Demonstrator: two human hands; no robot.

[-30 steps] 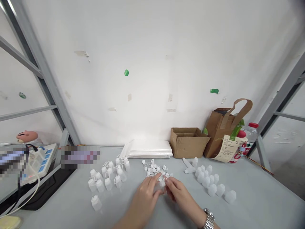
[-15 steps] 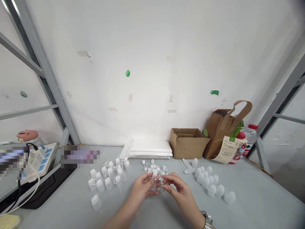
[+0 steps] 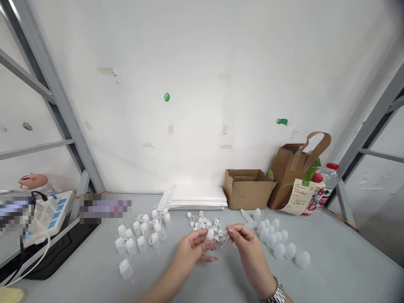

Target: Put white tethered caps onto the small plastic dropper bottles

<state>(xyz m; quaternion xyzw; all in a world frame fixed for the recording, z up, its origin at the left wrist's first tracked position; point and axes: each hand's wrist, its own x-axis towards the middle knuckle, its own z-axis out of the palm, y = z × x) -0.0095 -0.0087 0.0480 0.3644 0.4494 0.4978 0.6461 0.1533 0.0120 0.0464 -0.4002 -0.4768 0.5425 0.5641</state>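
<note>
My left hand (image 3: 193,251) is closed around a small translucent squeeze bottle (image 3: 210,235), its nozzle end pointing up and its lower part covered by my fingers. To the right, my right hand (image 3: 249,246) pinches a small white cap (image 3: 226,238) with a thin looped strap, apart from the bottle and partly hidden by my fingertips. Just beyond both hands lies a pile of loose white strapped caps (image 3: 202,219). Several capped bottles (image 3: 142,241) stand at the left, one of them closer to me.
Several uncapped translucent bottles (image 3: 279,251) are grouped at the right. White flat packets (image 3: 194,198) are stacked against the wall beside a cardboard box (image 3: 249,194) and a brown paper bag (image 3: 282,176). A power strip (image 3: 58,212) with cables sits at the far left.
My right hand has moved right, away from the bottle, with the strapped cap in its fingers. My left hand has shifted slightly right and tilted the bottle a little. The view has turned slightly.
</note>
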